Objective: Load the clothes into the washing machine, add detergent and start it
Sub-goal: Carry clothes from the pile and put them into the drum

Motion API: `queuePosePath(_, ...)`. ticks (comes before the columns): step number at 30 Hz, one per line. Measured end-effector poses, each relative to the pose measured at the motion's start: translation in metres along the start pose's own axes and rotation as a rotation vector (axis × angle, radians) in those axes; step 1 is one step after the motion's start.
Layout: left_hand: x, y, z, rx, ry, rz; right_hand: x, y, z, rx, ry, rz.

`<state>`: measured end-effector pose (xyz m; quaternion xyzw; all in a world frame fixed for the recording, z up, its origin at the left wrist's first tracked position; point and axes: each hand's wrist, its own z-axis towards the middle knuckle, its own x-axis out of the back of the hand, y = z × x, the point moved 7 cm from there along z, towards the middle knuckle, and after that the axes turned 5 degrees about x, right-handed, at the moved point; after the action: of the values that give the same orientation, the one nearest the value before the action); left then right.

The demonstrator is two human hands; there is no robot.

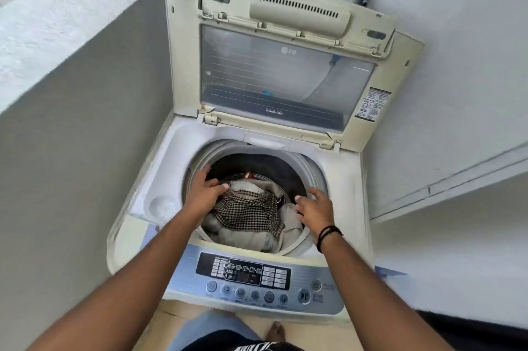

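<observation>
Both hands hover over the drum [311, 176], left hand [206, 191] and right hand [314, 209] loose-fingered, gripping nothing. Clothes [245, 212] sit inside: soft, light; grab them by bunching folds.

Bare forearms; black band [328, 235] on right wrist
</observation>
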<state>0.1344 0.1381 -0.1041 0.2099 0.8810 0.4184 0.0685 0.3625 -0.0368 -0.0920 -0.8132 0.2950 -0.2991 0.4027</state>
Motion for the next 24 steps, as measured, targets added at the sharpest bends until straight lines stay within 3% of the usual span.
queuePosePath(7, -0.023, -0.029, -0.013, -0.009, -0.050, 0.164, -0.009, 0.003, -0.049, -0.065, -0.055, 0.207)
queuePosePath(13, -0.085, -0.019, -0.070, -0.157, -0.141, 0.122, 0.050, 0.008, -0.093, 0.000, 0.094, 0.357)
queuePosePath(19, -0.191, -0.035, -0.168, -0.149, -0.537, 0.149, 0.155, 0.050, -0.165, 0.032, 0.374, 0.514)
queuePosePath(24, -0.270, -0.104, -0.270, -0.015, -0.990, 0.496, 0.227, 0.127, -0.258, 0.015, 0.601, 0.629)
